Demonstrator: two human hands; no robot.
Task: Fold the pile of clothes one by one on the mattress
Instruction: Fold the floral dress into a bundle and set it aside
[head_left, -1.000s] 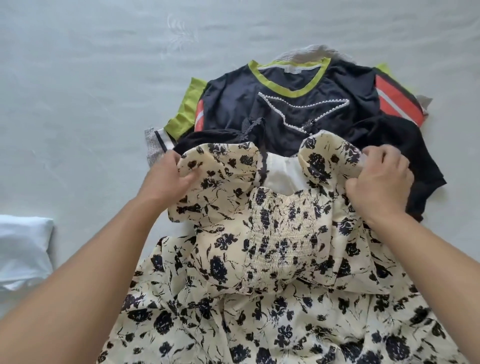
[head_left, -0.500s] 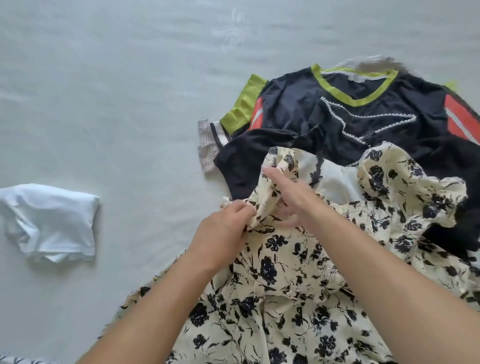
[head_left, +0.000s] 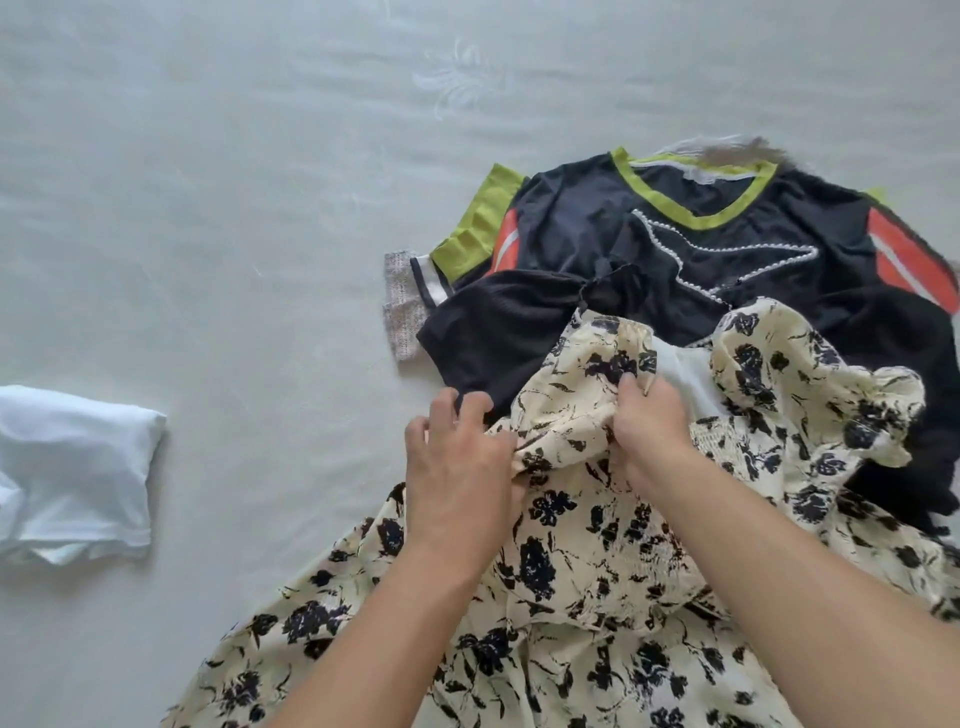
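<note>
floral dress (head_left: 571, 597) nearest, spread on mattress (head_left: 234, 208) | left hand (head_left: 460, 467) palm down, pinching dress sleeve edge | right hand (head_left: 652, 426) fingers curled, gripping same sleeve, both forearms reaching forward | folded white garment (head_left: 72, 467) far left | clothes pile (head_left: 701, 249) behind dress

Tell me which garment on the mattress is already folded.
The white garment, a compact folded bundle lying alone at far left. The floral dress is spread under both hands; the dark jersey sits unfolded in the pile.

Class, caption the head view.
Both hands gather a cream black-flowered dress's sleeve beside a folded white garment.
</note>
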